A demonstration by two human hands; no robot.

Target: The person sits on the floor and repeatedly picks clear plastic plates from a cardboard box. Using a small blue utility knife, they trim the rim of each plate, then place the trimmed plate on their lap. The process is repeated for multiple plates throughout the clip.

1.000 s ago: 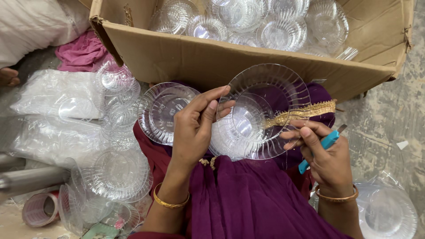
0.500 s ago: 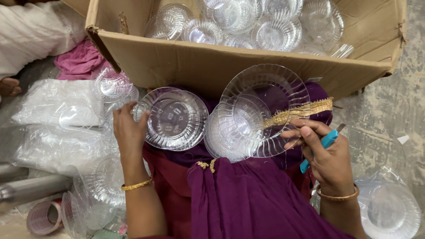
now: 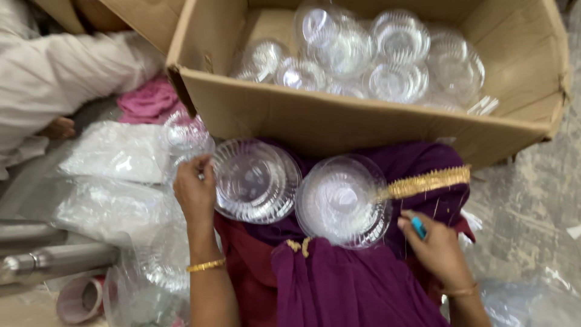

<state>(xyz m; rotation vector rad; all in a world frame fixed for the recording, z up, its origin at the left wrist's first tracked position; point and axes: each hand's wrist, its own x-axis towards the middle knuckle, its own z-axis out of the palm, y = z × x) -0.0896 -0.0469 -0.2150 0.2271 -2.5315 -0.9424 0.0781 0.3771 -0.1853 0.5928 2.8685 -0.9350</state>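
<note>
At the far left, another person's white sleeve (image 3: pixel 57 69) reaches in, with a pink cloth (image 3: pixel 148 100) just beside it. Below these lie clear plastic bags (image 3: pixel 112 151) and, at the lower left, grey metal tubes (image 3: pixel 45 260) and a pink tape roll (image 3: pixel 78 298).

The left hand (image 3: pixel 195 191) comes next, with a gold bangle (image 3: pixel 206 265) at the wrist. Its grip is closed on the left rim of a clear ribbed plastic bowl (image 3: pixel 257 180), thumb over the edge, and the bowl is tilted so its inside faces the camera. Just behind the hand sits another small clear bowl (image 3: pixel 184 134), among the bags.

Beside the held bowl, nearly touching it, a stack of clear bowls (image 3: pixel 344 201) rests on the purple cloth (image 3: pixel 339 284) over the person's lap. A gold trim (image 3: pixel 428 181) of the cloth runs from the stack's right edge.

The right hand (image 3: pixel 437 248) lies just below and right of the stack, apart from it. Its grip is closed around a small blue tool (image 3: pixel 418 227), of which only the tip shows.

Across the top stands an open cardboard box (image 3: pixel 339 121) filled with more clear bowls (image 3: pixel 387 60).
</note>
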